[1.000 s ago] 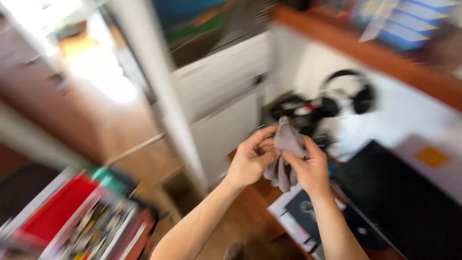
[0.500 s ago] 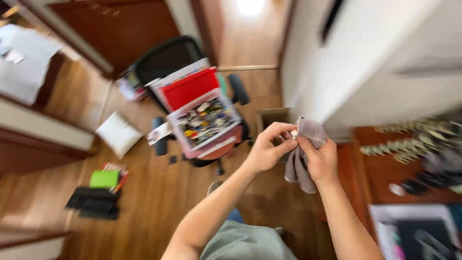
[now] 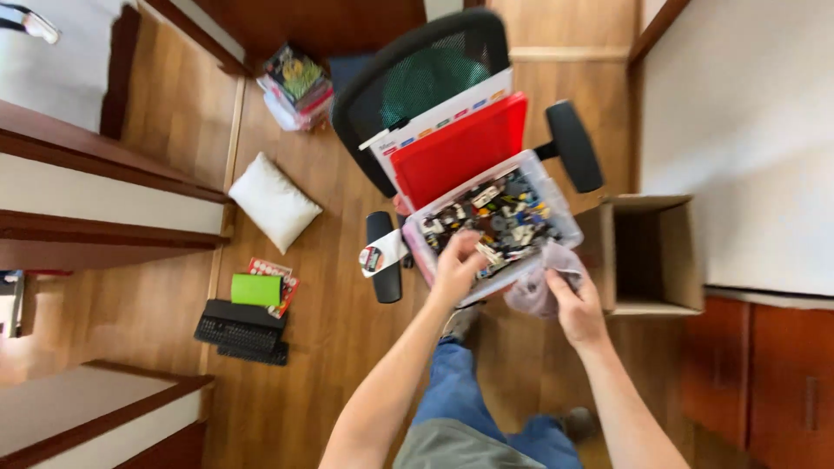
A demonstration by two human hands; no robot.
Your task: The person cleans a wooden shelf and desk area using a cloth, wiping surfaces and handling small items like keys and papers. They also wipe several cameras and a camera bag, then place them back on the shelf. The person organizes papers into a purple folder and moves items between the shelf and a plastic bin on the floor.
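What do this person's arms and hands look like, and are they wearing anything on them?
Both forearms are bare, with no sleeves in view. The left hand and right hand wear no gloves. No watch, ring or bracelet can be made out.

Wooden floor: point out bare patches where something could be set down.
Bare wooden floor lies between the black keyboard and the person's jeans, also between white pillow and office chair. The chair's piled bin of small parts is crowded.
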